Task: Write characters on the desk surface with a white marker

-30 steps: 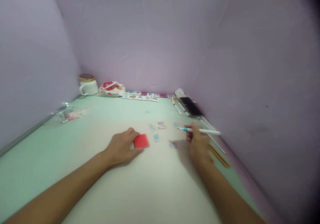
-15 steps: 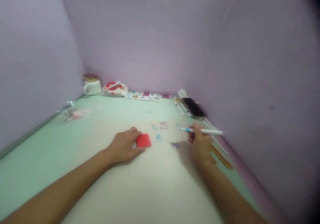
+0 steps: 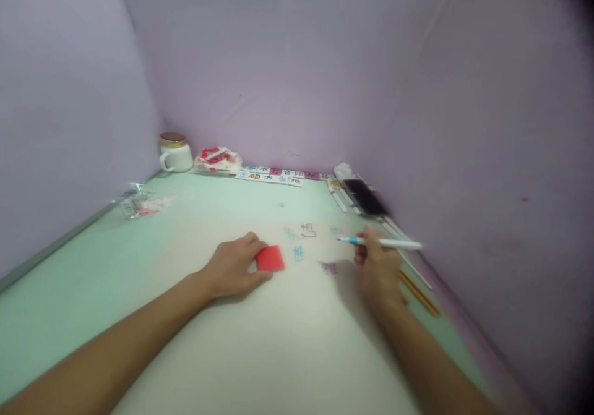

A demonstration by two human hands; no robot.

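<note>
My left hand [image 3: 237,268] rests on the pale tabletop [image 3: 260,353] with thumb and fingers closed around a flat red square [image 3: 271,258]. In my right hand [image 3: 378,269] is a white marker [image 3: 394,243] with a light-blue end, held nearly level with its tip pointing left. The tip is close to a pale blue-green written character [image 3: 335,230]; I cannot tell whether it touches the surface. Between the hands are several handwritten characters, among them a blue one [image 3: 298,253], a dark one [image 3: 308,230] and a purple one [image 3: 330,268].
Along the back wall stand a lidded white mug [image 3: 177,157], a red-and-white soft packet [image 3: 217,159] and rows of small character cards [image 3: 269,179]. A dark phone [image 3: 364,197], white markers [image 3: 337,201] and brown sticks [image 3: 420,294] line the right. Clear plastic packaging [image 3: 139,205] lies left.
The whole view has shifted slightly, so things appear a little further right. Both hands keep their holds; the marker tip stays near the same blue-green character.
</note>
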